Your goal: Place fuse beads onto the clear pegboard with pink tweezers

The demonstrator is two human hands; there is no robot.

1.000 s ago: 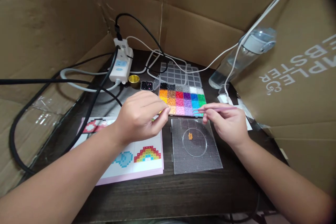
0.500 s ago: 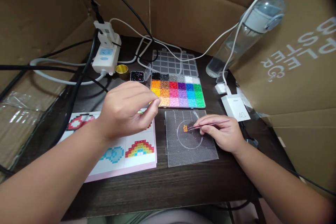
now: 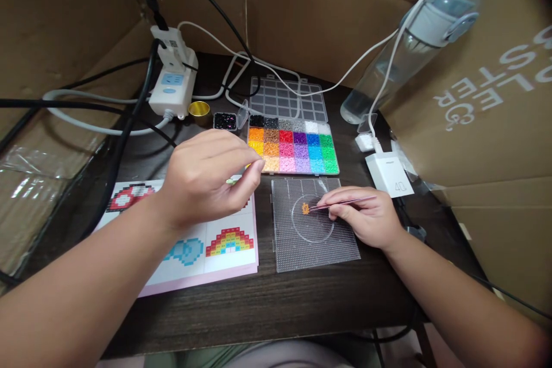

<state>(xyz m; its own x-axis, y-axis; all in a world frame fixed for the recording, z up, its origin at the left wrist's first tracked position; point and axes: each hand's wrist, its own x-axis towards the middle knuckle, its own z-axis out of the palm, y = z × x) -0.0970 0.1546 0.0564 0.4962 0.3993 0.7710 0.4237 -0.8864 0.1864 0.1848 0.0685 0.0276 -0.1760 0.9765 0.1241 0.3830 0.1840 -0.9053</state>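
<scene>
My right hand (image 3: 366, 219) rests on a clear square pegboard (image 3: 314, 227) and pinches pink tweezers (image 3: 338, 204), whose tip touches a small cluster of orange beads (image 3: 305, 207) on the board. My left hand (image 3: 207, 175) hovers above a pattern sheet (image 3: 202, 247) with pixel pictures, thumb and forefinger pinched together; something small and pale shows between them but I cannot name it. Just behind the pegboard lies an open bead case (image 3: 293, 146) with many coloured compartments.
A white power strip (image 3: 172, 83) with black and white cables lies at the back left, beside a gold cap (image 3: 199, 108) and a small tub of dark beads (image 3: 225, 121). A clear water bottle (image 3: 405, 52) leans at the right. A white charger (image 3: 388, 175) lies nearby. Cardboard walls enclose the dark table.
My right hand came down from above the bead case onto the pegboard, bringing the tweezer tip to the orange beads. My left hand has barely moved. The camera tilted slightly.
</scene>
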